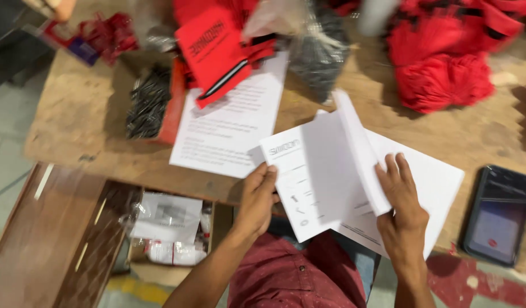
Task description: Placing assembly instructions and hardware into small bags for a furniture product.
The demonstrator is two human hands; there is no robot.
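Folding was the step in hand: your left hand (pixel 257 197) pinched the near-left edge of the white instruction sheet (pixel 314 182) at the wooden table's (pixel 86 114) front edge, while your right hand (pixel 401 197) lay flat, fingers together, pressing its raised flap (pixel 357 148). Next, I judged, that flap needed a square crease. A dark phone (pixel 498 214) lay at the far right.
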